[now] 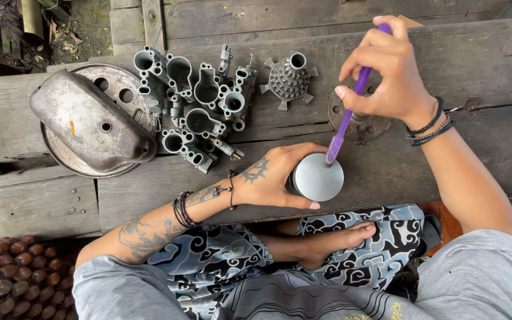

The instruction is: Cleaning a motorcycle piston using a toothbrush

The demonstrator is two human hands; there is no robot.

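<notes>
Two hands — left hand (pixel 271 176) round one metal cylinder (pixel 317 177), right hand (pixel 386 74) gripping one purple toothbrush (pixel 346 115).

Purple toothbrush (pixel 346 116) on upright piston (pixel 317 177)

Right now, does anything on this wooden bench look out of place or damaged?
One oddity: the right hand holds a purple toothbrush, bristles down on the smooth round metal cylinder that the left hand grips. Also, the dented grey metal cover lies askew across the round perforated plate.
</notes>
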